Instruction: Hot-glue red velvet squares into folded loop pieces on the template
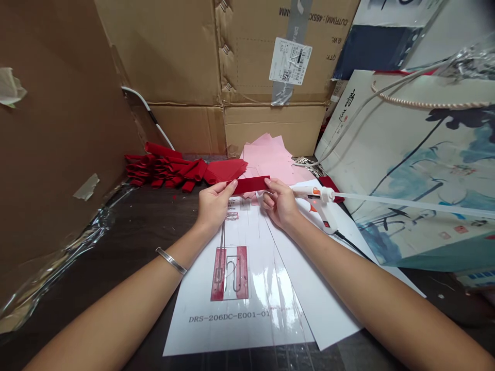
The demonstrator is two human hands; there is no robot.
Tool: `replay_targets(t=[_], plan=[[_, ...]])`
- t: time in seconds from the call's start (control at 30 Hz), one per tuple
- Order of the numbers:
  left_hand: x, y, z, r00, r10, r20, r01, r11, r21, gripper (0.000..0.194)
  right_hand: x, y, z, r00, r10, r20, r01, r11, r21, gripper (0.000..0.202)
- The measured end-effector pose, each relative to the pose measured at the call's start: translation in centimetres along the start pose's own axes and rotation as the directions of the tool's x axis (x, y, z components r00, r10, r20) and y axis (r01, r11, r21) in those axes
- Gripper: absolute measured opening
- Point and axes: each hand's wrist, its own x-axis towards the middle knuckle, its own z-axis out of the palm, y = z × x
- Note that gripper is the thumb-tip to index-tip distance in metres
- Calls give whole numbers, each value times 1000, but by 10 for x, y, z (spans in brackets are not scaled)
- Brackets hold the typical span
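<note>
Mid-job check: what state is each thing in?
Red strip, stretched out straight
Left hand, pinching one end
Right hand, pinching other end
Glue gun, stick inserted
Printed diagram sheet, lying flat
Pink sheets, loosely piled
Red folded pieces, heaped
Paper bag, upright

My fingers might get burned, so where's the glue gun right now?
It's in the head view, on the white paper, just right of the right hand.

red cloth strip [252, 185] looks matt, printed paper [197, 337] glossy.
</note>
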Motion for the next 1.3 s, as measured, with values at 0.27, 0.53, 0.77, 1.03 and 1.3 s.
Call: replay_targets(t=[0.27, 0.53, 0.77, 1.03, 1.3], plan=[[-3, 5, 3, 996, -41, 82, 44, 999, -28, 34, 2, -1, -4, 999, 22, 36, -24, 998, 53, 30], [0, 2, 1, 999, 32, -13, -32, 999, -21, 28, 3, -2, -4, 999, 18, 37, -19, 999, 42, 28], [1, -1, -1, 1000, 31, -7, -31, 999, -10, 28, 2, -1, -5, 994, 34, 99, -31, 999, -25, 33], [4, -3, -3, 992, 65, -111, -63, 998, 18, 29, 2, 1, -3, 997, -12, 75, 18, 997, -73, 34], [-2, 1, 0, 997, 54, 49, -52, 998, -33, 28, 0, 3, -2, 994, 7, 111, 9, 989, -147, 30]])
